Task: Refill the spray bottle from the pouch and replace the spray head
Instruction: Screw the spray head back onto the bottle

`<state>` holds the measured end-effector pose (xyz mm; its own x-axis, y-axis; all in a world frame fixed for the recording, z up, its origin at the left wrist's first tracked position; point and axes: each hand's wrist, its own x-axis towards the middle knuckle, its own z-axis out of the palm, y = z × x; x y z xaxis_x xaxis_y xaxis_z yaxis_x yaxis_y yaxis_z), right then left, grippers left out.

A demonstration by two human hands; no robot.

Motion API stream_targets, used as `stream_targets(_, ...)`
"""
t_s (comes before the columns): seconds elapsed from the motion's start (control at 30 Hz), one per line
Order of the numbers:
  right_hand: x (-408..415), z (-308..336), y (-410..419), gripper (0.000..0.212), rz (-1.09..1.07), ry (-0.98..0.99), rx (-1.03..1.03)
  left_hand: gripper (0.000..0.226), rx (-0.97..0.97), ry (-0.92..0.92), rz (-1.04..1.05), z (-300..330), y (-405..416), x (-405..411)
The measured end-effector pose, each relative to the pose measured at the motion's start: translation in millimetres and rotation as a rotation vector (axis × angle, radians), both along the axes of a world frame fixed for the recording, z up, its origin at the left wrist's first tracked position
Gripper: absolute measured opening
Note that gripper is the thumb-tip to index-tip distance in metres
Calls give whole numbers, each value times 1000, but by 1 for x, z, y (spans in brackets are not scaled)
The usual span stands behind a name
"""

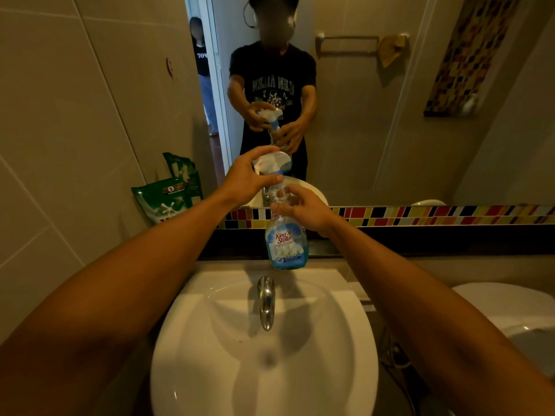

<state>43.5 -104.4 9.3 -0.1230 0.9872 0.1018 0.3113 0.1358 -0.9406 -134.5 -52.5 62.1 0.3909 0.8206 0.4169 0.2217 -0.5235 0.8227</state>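
A clear spray bottle (286, 244) with a blue "King's Stella" label stands on the ledge behind the sink, with blue liquid low in it. My right hand (303, 207) grips its upper body below the neck. My left hand (249, 178) is closed around the white spray head (271, 162) on top of the bottle. A green refill pouch (163, 201) leans against the left wall on the ledge, away from both hands.
A white basin (264, 340) with a chrome tap (265, 301) lies below the bottle. A mirror above the ledge reflects me and another person in the doorway. A toilet (510, 313) sits at the right. A mosaic tile strip (420, 214) runs along the mirror's base.
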Motion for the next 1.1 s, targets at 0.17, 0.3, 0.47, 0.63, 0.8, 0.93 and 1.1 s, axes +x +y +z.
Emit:
stream_targets(0.17, 2, -2, 0, 34, 5, -49, 12, 62, -30, 26, -45, 2, -1, -1)
stream_targets(0.3, 5, 0, -1, 30, 3, -32, 22, 62, -25, 17, -52, 1, -1, 2)
stream_targets(0.47, 9, 3, -2, 33, 23, -29, 3, 64, -9, 34, -77, 1, 3, 3)
stream_targets(0.63, 8, 5, -3, 32, 21, -54, 11, 57, -48, -7, -73, 1, 4, 7)
stream_targets(0.8, 5, 8, 0, 35, 4, -37, 29, 56, -47, -72, -37, -3, 9, 9)
stream_targets(0.93, 6, 7, 1, 35, -2, -12, 45, 57, -60, -60, -52, -1, 12, 6)
stream_targets(1.1, 6, 8, -1, 26, 11, -22, 35, 58, -125, -44, -92, 2, 14, 2)
